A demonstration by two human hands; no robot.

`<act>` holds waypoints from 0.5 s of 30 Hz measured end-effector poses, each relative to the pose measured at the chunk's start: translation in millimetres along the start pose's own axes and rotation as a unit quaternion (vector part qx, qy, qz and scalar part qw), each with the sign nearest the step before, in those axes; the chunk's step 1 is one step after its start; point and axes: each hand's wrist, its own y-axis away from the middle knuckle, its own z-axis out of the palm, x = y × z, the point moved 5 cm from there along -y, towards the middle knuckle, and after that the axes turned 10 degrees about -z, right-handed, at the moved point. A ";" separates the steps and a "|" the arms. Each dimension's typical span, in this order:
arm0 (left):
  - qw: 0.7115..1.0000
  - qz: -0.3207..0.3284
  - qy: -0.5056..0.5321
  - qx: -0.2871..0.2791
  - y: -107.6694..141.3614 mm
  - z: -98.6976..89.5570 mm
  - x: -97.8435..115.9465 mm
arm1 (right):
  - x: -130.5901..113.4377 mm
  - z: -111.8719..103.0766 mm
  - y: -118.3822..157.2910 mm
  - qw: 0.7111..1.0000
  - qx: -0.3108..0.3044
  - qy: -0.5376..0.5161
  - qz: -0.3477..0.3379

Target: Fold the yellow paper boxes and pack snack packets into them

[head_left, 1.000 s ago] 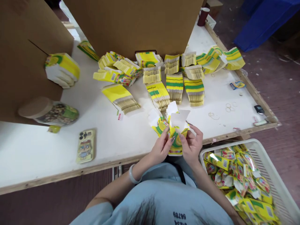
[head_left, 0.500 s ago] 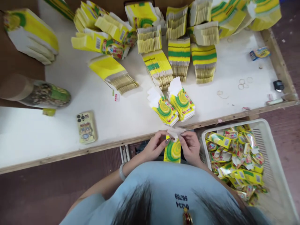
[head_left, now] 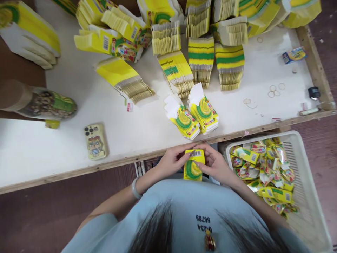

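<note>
Close to my body, just in front of the table edge, I hold a small yellow cardboard box with a green swirl. Its end with a barcode faces up toward me. My left hand grips it at the left, thumb at the barcode. My right hand has its thumb across the front and its fingers behind the top right corner. On the table before my hands lie two small stacks of flattened boxes, a left stack and a right stack, with white flaps pointing away from me.
A white plastic basket with many yellow packets stands at the right below the table. Bundles of flat cartons fill the far side. A phone, a jar, rubber bands and a small blue box lie about.
The white end flaps that stood up between my fingers are folded down, and the barcode end now shows. My right thumb has moved down onto the box's front. The view has shifted slightly.
</note>
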 end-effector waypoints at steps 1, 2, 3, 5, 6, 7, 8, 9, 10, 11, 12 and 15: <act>1.000 0.005 0.006 0.001 0.0 0.8 0.3 | -1.1 0.5 -0.9 1.000 0.000 -0.010 0.006; 1.000 0.011 0.011 0.004 0.2 1.4 0.5 | -1.9 0.4 -1.4 1.000 0.001 -0.013 0.012; 1.000 0.013 0.014 0.007 0.3 1.8 0.5 | -2.4 0.1 -1.5 1.000 0.002 -0.013 0.018; 1.000 0.013 0.017 0.010 0.7 2.6 0.0 | -2.4 -0.8 -0.8 0.999 0.011 -0.005 0.030; 1.000 0.013 0.017 0.011 1.0 3.0 -0.1 | -2.3 -1.2 -0.1 0.999 0.015 -0.002 0.034; 1.000 0.014 0.016 0.011 1.3 3.4 -0.1 | -2.4 -1.4 0.3 0.999 0.019 -0.002 0.035; 1.000 0.015 0.014 0.013 1.6 3.8 -0.1 | -2.9 -1.3 0.5 0.999 0.022 -0.006 0.033; 1.000 0.016 0.012 0.015 1.8 4.3 0.0 | -3.6 -1.0 0.4 0.999 0.020 -0.014 0.029; 1.000 0.017 0.009 0.015 1.9 4.9 0.0 | -4.5 -0.5 0.0 0.999 0.014 -0.023 0.025; 1.000 0.017 0.008 0.015 1.9 5.6 -0.1 | -5.5 0.1 -0.5 0.999 0.007 -0.033 0.023; 1.000 0.016 0.009 0.014 1.7 6.3 -0.2 | -6.3 0.5 -1.1 0.999 0.000 -0.040 0.022; 1.000 0.012 0.013 0.014 0.6 7.4 -0.8 | -8.2 -0.3 -1.9 0.999 -0.006 -0.039 0.024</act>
